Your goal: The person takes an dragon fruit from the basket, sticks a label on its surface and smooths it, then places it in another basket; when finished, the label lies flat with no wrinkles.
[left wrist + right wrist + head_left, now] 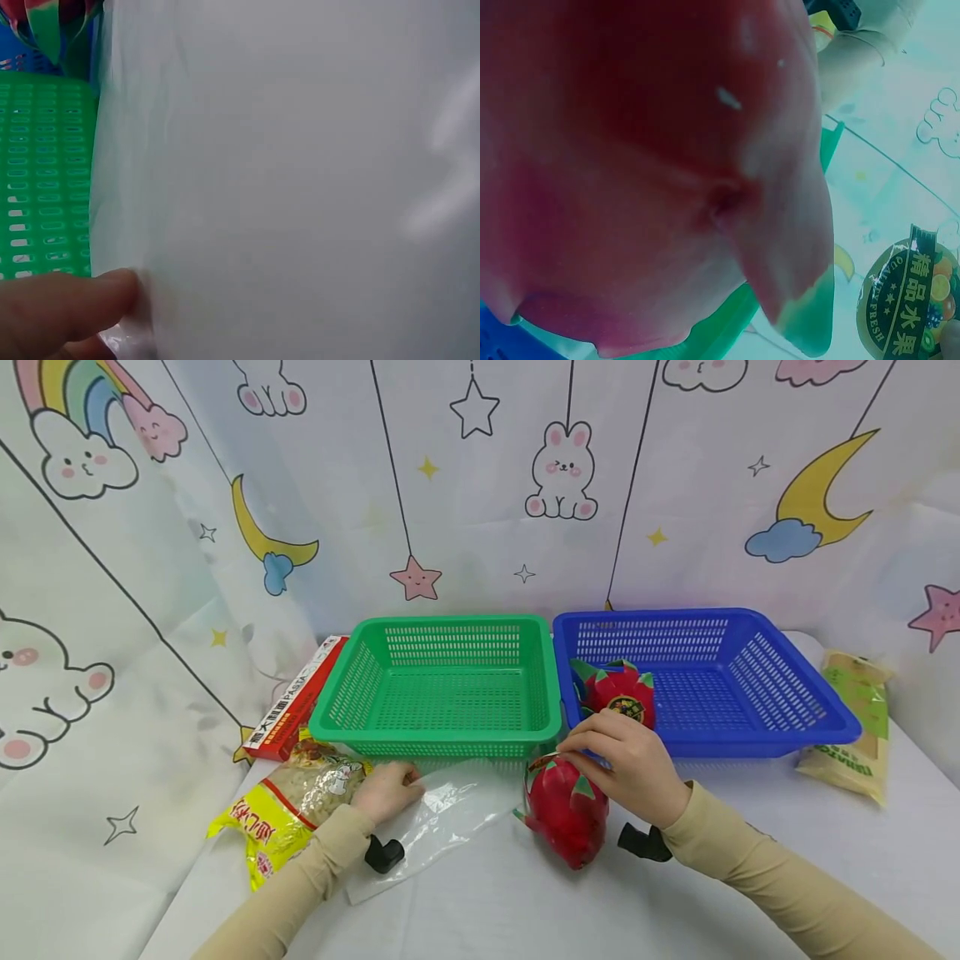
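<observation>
My left hand (387, 789) pinches the top edge of a clear plastic bag (457, 802) lying on the white table; in the left wrist view the thumb (97, 300) presses on the bag's edge. My right hand (630, 764) is at the top of a red dragon fruit (567, 814) with green-tipped scales, in front of the baskets. It pinches a round fruit label (543, 762), which the right wrist view shows as a black and gold sticker (907, 300) with a fingertip at its edge, apart from the fruit's skin. The fruit fills much of that view.
A green basket (330, 732) stands behind the bag. Beside it, a blue basket (750, 745) holds another labelled dragon fruit (618, 689). On the left are a red pasta box (296, 702) and a yellow-and-clear food packet (300, 793); a beige packet (855, 727) lies far right.
</observation>
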Action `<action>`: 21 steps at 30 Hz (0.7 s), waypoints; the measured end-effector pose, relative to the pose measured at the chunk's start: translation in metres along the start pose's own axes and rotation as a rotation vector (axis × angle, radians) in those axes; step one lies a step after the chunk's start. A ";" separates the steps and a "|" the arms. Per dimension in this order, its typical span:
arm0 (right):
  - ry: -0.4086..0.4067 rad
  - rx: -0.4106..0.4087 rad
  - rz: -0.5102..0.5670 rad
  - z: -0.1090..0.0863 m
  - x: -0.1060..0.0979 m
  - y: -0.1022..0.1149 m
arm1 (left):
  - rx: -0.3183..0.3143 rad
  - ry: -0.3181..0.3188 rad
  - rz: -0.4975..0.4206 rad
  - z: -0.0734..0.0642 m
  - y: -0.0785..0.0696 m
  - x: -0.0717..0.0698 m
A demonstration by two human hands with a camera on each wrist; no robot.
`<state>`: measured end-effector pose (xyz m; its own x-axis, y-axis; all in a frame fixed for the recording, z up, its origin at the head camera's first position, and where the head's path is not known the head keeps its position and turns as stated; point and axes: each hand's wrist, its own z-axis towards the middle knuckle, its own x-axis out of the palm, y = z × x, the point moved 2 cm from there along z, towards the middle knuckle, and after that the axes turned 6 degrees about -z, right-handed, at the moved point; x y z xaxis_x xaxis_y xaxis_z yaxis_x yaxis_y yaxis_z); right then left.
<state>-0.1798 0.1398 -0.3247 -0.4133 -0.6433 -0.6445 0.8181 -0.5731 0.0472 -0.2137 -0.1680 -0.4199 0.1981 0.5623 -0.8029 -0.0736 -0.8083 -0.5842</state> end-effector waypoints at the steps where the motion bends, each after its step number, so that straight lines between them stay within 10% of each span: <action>1: 0.001 0.001 0.001 0.000 0.000 0.000 | 0.001 -0.006 0.005 0.000 0.000 0.000; 21: 0.001 0.003 -0.019 -0.002 -0.002 0.000 | 0.082 -0.047 0.144 0.007 -0.011 0.009</action>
<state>-0.1780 0.1425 -0.3250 -0.4282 -0.6317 -0.6462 0.8090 -0.5866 0.0373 -0.2181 -0.1534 -0.4214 0.1343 0.4506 -0.8826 -0.1779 -0.8652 -0.4688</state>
